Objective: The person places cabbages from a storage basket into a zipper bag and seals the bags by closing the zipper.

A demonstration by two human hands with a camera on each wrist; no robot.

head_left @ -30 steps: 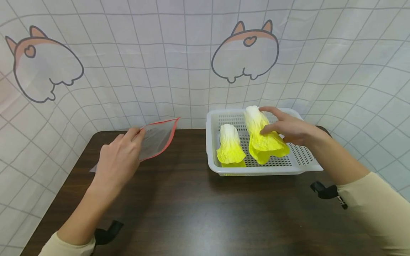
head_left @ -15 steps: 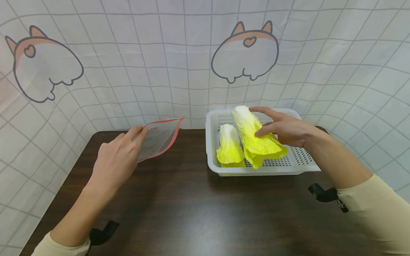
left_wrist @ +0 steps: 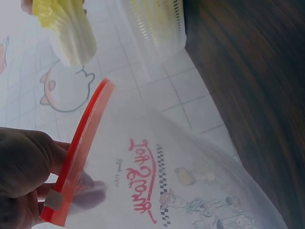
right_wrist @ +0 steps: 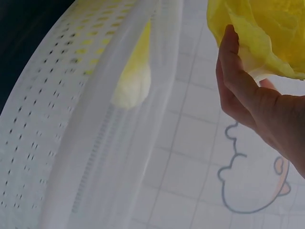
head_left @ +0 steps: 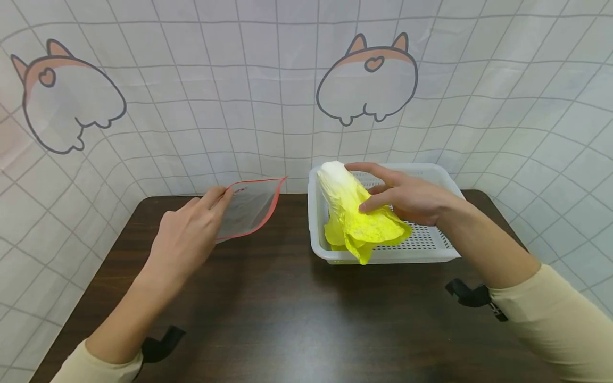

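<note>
My right hand (head_left: 407, 197) holds a napa cabbage (head_left: 349, 207), white at the base and yellow at the leaves, tilted over the left part of a white basket (head_left: 442, 178). A second napa cabbage (right_wrist: 135, 78) lies in the basket, mostly hidden behind the held one in the head view. To the left, my left hand (head_left: 187, 234) pinches a clear zip bag (head_left: 244, 207) by its red-edged top, and the bag's mouth gapes to the right. The left wrist view shows the bag's slider (left_wrist: 53, 200) beside the fingers and cartoon print on its side.
The slotted basket stands at the back right of a dark brown wooden table (head_left: 268, 308). Behind the table hangs a white gridded cloth (head_left: 215, 106) with corgi drawings. Black straps (head_left: 163, 344) show at both wrists.
My right hand has carried the napa cabbage leftward across the basket, tilting it so its base points up and left. The left hand and zip bag have shifted slightly to the right.
</note>
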